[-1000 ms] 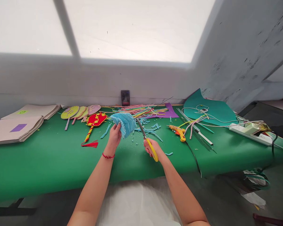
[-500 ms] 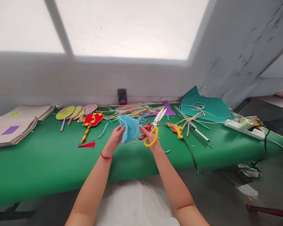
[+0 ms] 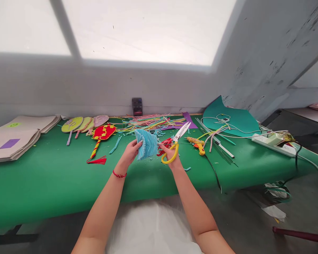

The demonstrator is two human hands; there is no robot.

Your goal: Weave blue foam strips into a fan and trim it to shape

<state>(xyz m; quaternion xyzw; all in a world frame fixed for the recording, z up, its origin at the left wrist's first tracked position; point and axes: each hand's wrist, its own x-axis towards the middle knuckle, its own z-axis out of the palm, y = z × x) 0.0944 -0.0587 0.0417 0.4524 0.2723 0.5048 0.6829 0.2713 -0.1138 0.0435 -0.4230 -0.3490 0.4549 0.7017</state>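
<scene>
My left hand (image 3: 129,152) is closed on a light blue ribbed fan piece (image 3: 146,144), holding it upright above the green table (image 3: 55,176). My right hand (image 3: 170,155) grips scissors (image 3: 172,146) with red and yellow handles, blades pointing up and to the right, away from the blue piece. The fingers of this hand also touch the right edge of the blue piece. A red string bracelet sits on my left wrist.
Behind the hands lie a pile of coloured strips (image 3: 153,123), a red tasselled fan (image 3: 102,135), several round fans (image 3: 82,124), and paper stacks (image 3: 16,135) at left. An orange glue gun (image 3: 197,144), a teal sheet (image 3: 231,118) and a power strip (image 3: 274,143) lie at right.
The right hand swung the scissors from pointing at the blue piece to pointing up right, then came to its edge. Both hands moved closer together.
</scene>
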